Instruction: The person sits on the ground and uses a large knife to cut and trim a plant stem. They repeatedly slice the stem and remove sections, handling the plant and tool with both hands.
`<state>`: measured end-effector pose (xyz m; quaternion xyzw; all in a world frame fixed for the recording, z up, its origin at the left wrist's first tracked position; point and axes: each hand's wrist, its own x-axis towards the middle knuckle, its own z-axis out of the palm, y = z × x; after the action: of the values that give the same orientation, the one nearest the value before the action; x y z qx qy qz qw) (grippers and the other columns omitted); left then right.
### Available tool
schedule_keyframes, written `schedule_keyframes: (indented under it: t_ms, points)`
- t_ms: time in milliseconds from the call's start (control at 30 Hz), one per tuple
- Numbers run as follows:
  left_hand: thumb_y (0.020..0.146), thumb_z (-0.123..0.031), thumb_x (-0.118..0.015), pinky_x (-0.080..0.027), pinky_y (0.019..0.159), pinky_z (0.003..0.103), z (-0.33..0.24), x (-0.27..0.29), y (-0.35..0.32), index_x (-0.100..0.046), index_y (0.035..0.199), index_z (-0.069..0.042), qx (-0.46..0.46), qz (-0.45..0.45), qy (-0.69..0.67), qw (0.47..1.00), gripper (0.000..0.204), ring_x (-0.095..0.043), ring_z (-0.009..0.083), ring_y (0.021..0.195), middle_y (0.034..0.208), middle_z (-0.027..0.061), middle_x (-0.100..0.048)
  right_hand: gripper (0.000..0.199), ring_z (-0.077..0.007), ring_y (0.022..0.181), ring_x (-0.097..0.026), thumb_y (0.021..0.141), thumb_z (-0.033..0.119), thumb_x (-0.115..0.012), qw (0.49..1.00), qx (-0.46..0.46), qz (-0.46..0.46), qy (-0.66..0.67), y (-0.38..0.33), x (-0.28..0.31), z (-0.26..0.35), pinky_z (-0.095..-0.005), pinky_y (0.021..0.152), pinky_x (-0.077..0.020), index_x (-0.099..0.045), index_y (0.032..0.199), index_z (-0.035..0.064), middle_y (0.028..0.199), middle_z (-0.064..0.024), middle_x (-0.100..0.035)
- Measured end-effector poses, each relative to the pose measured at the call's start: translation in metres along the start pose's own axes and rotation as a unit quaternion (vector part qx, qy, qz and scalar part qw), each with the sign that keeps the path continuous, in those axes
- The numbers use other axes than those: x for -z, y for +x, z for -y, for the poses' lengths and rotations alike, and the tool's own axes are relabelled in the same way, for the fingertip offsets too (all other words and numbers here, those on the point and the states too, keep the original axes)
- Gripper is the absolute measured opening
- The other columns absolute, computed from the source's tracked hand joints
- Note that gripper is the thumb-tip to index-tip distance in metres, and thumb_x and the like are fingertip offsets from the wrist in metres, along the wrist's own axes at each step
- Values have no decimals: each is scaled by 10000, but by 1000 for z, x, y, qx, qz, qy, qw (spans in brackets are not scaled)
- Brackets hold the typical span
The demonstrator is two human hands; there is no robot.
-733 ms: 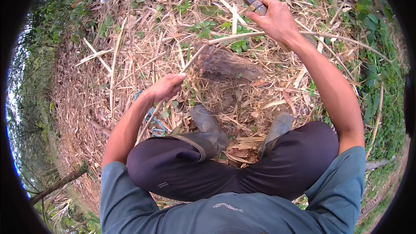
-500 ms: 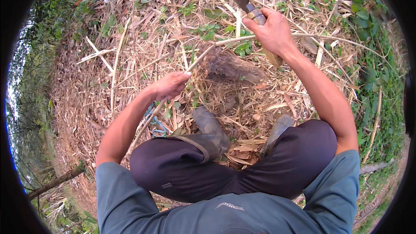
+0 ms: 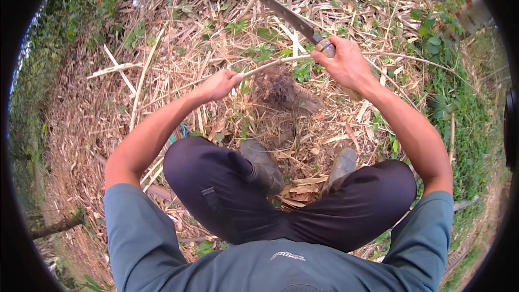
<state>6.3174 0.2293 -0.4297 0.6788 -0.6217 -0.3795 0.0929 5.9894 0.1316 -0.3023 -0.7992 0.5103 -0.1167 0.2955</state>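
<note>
My right hand (image 3: 348, 66) is closed round the wooden handle of a machete (image 3: 284, 15), whose dark blade points up and to the left. A long, thin, pale stick (image 3: 277, 63) runs beneath that hand and tapers off to the right; whether its fingers also grip it is hidden. Closer to the other end, my left hand (image 3: 223, 84) is closed on the stick, thumb along it. The stick bends gently between the hands, above a dark, rough chunk of wood (image 3: 294, 96) on the ground.
Dry leaves and split pale strips (image 3: 147, 73) litter the ground. My boots (image 3: 262, 162) stand below the wood chunk, knees spread either side. Green plants (image 3: 440, 100) grow at the right, and a branch (image 3: 57, 227) lies at the lower left.
My left hand has moved farther from my body, and the stick between my hands lies straighter. The machete blade has tipped farther left. The stick's section beside my left knee has gone from there.
</note>
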Motion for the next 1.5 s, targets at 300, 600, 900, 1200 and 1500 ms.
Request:
schedule_keyframes:
  t_ms: [300,600,900,1200,1500]
  points:
    - [1077,-402,-454,-171,402,235,-27,56,9,-555,853,-148,156,214,-218,939,354,-247,31,444,566,-119,-351,435,-293,665,-663,934,470,-671,978,73,-86,-174,1,-43,26,-477,674,-544,-594,971,43,758,-146,-655]
    - [1065,-451,-482,-251,477,272,-22,34,13,-588,764,-157,111,194,-192,956,434,-268,75,487,542,-92,-355,389,-446,741,-676,933,367,-670,992,-5,-75,-98,-41,-126,-25,-534,687,-521,-586,1065,11,784,-236,-685]
    - [1073,-447,-456,-311,488,302,1,29,18,-531,731,-144,103,216,-227,944,462,-267,105,463,511,-77,-332,345,-453,718,-676,911,252,-705,986,22,-168,-5,-62,-135,2,-518,668,-518,-566,1109,5,779,-235,-689]
    - [1068,-447,-470,-283,499,291,-10,22,24,-528,746,-164,120,209,-232,942,433,-266,96,472,510,-95,-315,159,-110,558,-541,940,199,-689,991,-93,-79,52,-56,-118,2,-324,501,-442,-612,958,61,692,-17,-617]
    - [1075,-459,-427,-309,517,293,-7,26,16,-536,780,-150,110,207,-217,948,441,-265,94,491,540,-94,-309,152,-119,656,-611,922,78,-667,762,231,-339,502,-49,-28,111,-271,651,-516,-627,1039,-10,757,-44,-655]
